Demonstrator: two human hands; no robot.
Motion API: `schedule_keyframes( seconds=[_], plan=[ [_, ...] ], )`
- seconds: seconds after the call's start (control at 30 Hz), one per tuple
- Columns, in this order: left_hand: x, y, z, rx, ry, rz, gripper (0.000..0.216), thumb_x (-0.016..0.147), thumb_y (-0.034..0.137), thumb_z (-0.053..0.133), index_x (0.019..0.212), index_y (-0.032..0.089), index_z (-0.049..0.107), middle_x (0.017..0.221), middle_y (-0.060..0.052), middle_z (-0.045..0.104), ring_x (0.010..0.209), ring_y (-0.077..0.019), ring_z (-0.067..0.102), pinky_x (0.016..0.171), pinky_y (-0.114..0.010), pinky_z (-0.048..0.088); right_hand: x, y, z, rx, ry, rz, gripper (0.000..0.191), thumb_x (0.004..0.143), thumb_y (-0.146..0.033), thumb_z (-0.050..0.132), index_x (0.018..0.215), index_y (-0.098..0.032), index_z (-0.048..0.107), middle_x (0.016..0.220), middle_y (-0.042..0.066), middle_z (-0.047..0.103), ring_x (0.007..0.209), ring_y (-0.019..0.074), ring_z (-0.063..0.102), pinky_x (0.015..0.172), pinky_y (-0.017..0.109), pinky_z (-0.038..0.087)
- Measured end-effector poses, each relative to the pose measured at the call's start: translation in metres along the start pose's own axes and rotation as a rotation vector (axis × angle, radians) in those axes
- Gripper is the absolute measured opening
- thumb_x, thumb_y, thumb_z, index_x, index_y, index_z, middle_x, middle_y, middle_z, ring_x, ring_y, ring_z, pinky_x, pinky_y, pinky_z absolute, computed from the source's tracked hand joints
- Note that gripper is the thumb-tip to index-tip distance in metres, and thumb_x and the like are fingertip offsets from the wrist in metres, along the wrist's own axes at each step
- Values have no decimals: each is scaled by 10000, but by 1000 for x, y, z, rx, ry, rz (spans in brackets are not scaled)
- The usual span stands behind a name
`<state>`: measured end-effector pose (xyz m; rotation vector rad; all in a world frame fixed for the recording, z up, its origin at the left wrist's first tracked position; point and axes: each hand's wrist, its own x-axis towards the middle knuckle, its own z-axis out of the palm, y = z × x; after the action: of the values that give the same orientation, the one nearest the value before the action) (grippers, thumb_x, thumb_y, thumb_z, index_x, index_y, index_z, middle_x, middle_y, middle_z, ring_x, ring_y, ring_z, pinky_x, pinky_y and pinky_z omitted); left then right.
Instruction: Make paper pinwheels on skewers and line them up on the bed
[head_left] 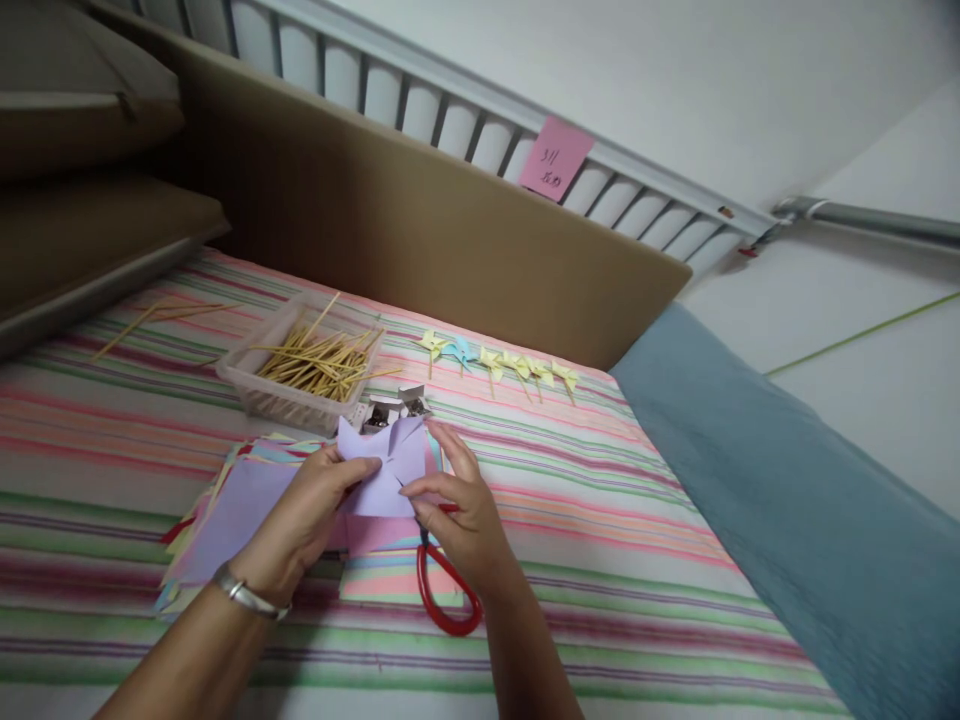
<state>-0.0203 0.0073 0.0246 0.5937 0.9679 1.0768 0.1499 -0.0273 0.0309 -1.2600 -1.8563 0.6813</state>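
Both hands hold a lilac paper square with folded-up corners, just above the striped cloth. My left hand pinches its left edge, thumb on top; a silver bracelet is on that wrist. My right hand pinches the paper's lower right part with fingers closed on it. Red-handled scissors lie on the cloth under my right hand. A pile of coloured paper sheets lies beneath my left hand.
A clear plastic tray with several wooden sticks stands behind the paper, a small open box beside it. Several small paper pinwheels lie in a row farther back. Loose sticks lie at left. A brown board and blue cloth border the surface.
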Motion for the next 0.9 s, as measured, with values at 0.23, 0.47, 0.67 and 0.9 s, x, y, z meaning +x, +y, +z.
schedule_keyframes(
  seconds=[0.23,0.47,0.67,0.9],
  plan=[
    [5,-10,-2,45,-22,-2,190,550,174,746,722,123,685,618,-17,693,544,-142,582,563,-241,448,0,2,-2,-10,-38,10,149,765,-145,664,824,-259,739,1498,12,319,1389,237,238,1117,412,208],
    [4,-14,1,117,-64,-26,204,571,197,755,751,121,700,654,-30,704,571,-147,590,565,-240,434,1,0,7,3,32,142,48,764,-217,674,782,-225,719,1461,68,384,1377,244,266,1105,426,223],
    [6,-19,1,149,-52,-65,252,560,211,768,791,125,715,671,-33,715,594,-156,600,587,-251,433,3,-2,13,14,129,276,21,729,-199,681,725,-214,695,1433,85,422,1359,265,294,1090,458,229],
    [8,-24,0,160,-73,-72,208,555,210,772,736,129,709,637,-16,707,561,-136,584,567,-234,422,3,-2,14,34,160,332,52,705,-191,710,669,-209,678,1407,95,449,1351,250,308,1080,439,238]
  ],
)
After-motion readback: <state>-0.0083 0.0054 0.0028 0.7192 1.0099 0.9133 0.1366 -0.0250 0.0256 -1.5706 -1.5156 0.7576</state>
